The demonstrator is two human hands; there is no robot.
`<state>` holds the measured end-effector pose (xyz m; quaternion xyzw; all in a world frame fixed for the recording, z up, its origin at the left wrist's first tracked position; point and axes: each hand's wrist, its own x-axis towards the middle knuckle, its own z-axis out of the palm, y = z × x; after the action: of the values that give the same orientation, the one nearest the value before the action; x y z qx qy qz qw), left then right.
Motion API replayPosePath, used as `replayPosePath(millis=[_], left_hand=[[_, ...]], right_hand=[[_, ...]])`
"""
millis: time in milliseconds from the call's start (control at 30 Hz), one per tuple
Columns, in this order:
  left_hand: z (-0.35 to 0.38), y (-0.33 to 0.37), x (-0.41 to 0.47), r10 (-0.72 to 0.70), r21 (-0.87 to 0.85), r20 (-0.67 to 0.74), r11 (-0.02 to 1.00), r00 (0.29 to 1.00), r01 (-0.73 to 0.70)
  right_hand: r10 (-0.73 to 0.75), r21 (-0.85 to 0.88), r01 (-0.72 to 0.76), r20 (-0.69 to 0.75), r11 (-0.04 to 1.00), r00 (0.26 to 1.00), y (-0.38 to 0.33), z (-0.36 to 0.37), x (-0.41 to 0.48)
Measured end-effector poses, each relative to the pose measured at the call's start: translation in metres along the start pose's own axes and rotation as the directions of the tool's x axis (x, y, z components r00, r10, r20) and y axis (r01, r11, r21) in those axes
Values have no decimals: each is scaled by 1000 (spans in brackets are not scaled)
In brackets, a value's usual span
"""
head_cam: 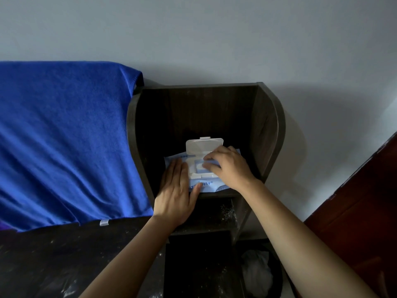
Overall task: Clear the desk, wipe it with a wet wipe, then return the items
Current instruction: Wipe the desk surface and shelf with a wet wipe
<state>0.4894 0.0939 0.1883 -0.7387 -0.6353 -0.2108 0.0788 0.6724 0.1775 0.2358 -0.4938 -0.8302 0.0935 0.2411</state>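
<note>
The wet wipe pack [206,186] lies on the dark shelf [268,125], its white lid [204,146] flipped up just beyond the fingertips. The left hand [176,194] presses it with straight, flat fingers. The right hand [228,166] curls its fingers over the opening; whether they pinch anything I cannot tell.

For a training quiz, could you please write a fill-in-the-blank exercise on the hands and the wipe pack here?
1. The lid of the wet wipe pack stands ___.
2. The hand lying flat on the pack is the person's ___ one.
3. The towel draped beside the wooden shelf is ___.
Missing words: open; left; blue.
</note>
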Motion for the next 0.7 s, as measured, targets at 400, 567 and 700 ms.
replayPosePath(millis=[400, 567, 700], left_hand=[[2, 0, 2, -13, 6, 4, 1000, 1000, 13], [2, 0, 2, -14, 21, 11, 1000, 1000, 14], [2, 0, 2, -13, 23, 18, 1000, 1000, 13]], right_hand=[[-51, 17, 50, 64, 999, 997, 4, -7, 4], [-142, -97, 143, 15, 985, 990, -4, -2, 0], [-167, -128, 160, -41, 979, 985, -5, 1, -3]])
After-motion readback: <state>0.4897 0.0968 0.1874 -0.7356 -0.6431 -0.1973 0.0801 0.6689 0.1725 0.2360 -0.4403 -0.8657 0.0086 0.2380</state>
